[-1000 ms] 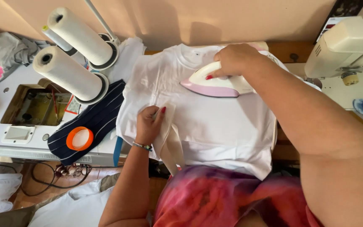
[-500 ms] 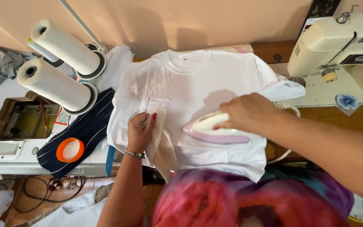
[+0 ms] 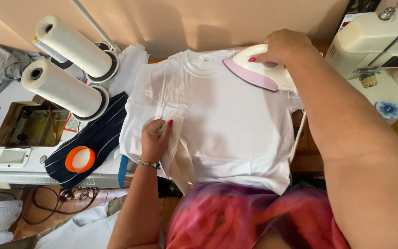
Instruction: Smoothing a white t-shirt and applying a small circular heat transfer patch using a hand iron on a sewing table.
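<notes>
A white T-shirt (image 3: 226, 120) lay flat across the work surface, its long axis running from the collar at the far side to the hem nearest the person, plain and mostly smooth with a fold along its left edge. To its right stood a cream sewing machine (image 3: 383, 46) with a dark rectangular label on its body. Two large white thread cones (image 3: 65, 64) lay on their sides at the left, bases toward the shirt. A white-and-pink iron (image 3: 259, 69) rested on the shirt's right shoulder, its tip pointing toward the collar. The right hand (image 3: 284, 46) was curled around the iron's handle. The left hand (image 3: 156, 140) pressed the folded left edge, fingers together. A round orange tape roll (image 3: 80, 159) sat on striped navy cloth (image 3: 97, 138).
</notes>
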